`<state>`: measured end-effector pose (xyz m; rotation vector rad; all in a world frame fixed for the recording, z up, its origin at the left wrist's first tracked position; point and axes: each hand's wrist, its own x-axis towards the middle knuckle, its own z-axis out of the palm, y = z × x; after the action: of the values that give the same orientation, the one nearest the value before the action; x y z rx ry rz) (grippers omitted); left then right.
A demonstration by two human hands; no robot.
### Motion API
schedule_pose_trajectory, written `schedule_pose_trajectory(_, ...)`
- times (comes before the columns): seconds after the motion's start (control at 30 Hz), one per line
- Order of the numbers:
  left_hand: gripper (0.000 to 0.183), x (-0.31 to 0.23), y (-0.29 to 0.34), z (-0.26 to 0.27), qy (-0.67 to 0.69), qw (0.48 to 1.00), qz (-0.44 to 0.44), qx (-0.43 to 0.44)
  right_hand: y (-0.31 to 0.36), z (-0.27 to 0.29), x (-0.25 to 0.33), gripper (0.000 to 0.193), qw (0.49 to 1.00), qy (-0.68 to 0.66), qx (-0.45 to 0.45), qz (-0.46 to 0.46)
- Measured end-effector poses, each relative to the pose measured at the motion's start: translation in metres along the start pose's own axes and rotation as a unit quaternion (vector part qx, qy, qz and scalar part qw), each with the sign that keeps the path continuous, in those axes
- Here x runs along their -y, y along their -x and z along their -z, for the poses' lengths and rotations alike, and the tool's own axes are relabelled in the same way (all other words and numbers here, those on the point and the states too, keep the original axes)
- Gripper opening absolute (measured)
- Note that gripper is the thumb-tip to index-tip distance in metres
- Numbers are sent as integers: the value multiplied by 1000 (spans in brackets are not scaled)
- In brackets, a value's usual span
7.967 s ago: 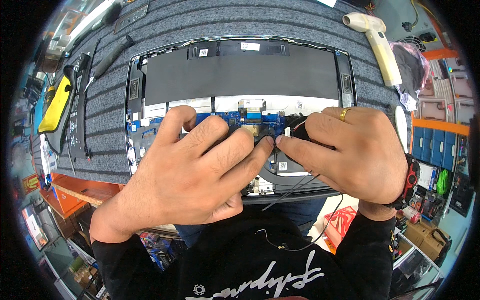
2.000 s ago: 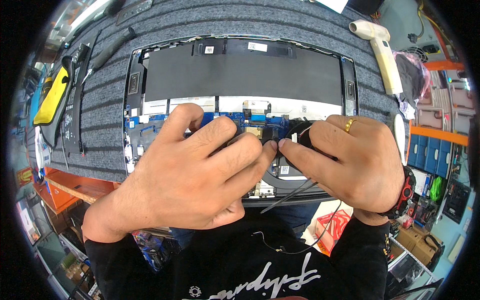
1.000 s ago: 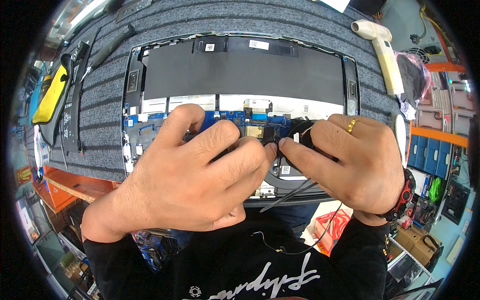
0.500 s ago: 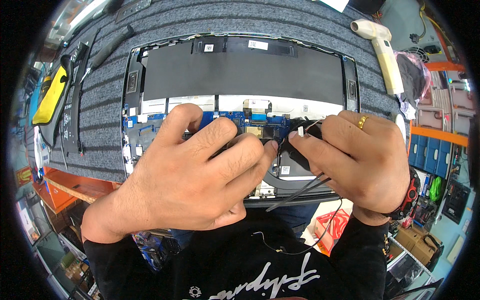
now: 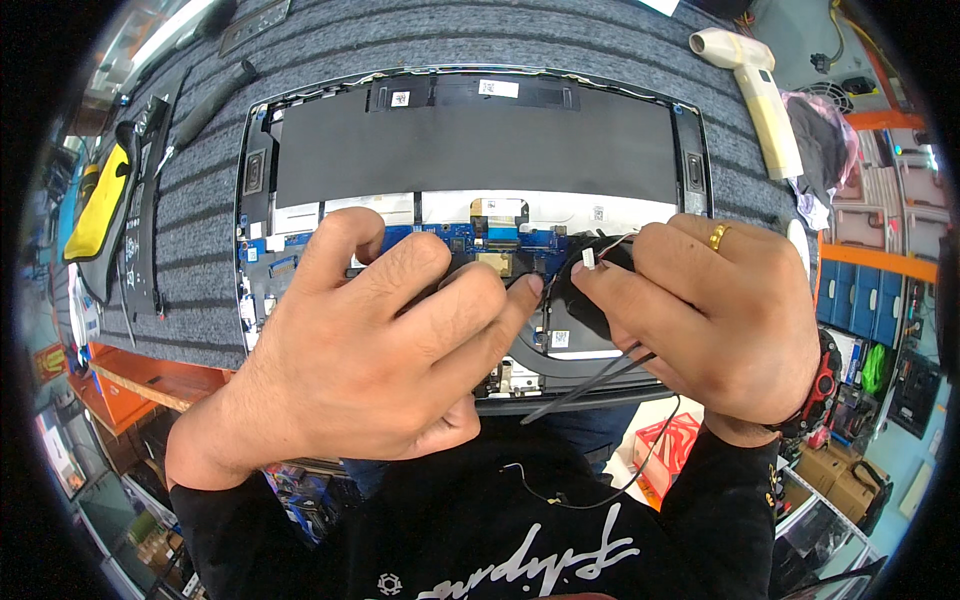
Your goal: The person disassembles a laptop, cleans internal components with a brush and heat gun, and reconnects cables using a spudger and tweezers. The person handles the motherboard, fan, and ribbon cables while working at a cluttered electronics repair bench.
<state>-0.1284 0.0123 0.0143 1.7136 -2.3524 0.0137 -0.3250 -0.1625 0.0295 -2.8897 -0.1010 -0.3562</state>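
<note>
An opened laptop lies before me, its dark battery and blue circuit board bare. My left hand is over the left and middle of the board, its fingers bent; what is under its fingertips is hidden. My right hand is closed at the board's right side. Its fingers pinch a thin cable with a small white connector. Below them shows a rounded black part, partly hidden by the hand. A pair of dark tweezers sticks out from under the right palm, pointing down and left.
The laptop rests on a grey striped mat. A cream handheld blower lies at the far right. At the left are a yellow-and-black pouch, a long black strip and a dark-handled tool. A thin loose cable hangs before my shirt.
The laptop and mat appear slightly farther left in the picture. My left hand has shifted a little left with them. My right hand keeps its pinch, and more of the rounded black part shows.
</note>
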Motion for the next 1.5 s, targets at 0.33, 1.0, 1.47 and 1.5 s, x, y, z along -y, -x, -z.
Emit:
schedule_pose_trajectory(0.33, 52, 36, 7, 19, -24, 996, 7, -83, -3, -8, -2, 31, 995, -41, -76, -56)
schedule_pose_trajectory(1.0, 39, 117, 43, 16, -62, 990, 83, -91, -22, -15, 2, 35, 989, -85, 29, -118)
schedule_pose_trajectory(1.47, 40, 127, 51, 13, -52, 990, 100, -88, -27, -15, 5, 37, 982, -98, 27, -160)
schedule_pose_trajectory(1.5, 40, 127, 52, 12, -50, 990, 101, -87, -27, -14, 4, 38, 981, -101, 31, -161)
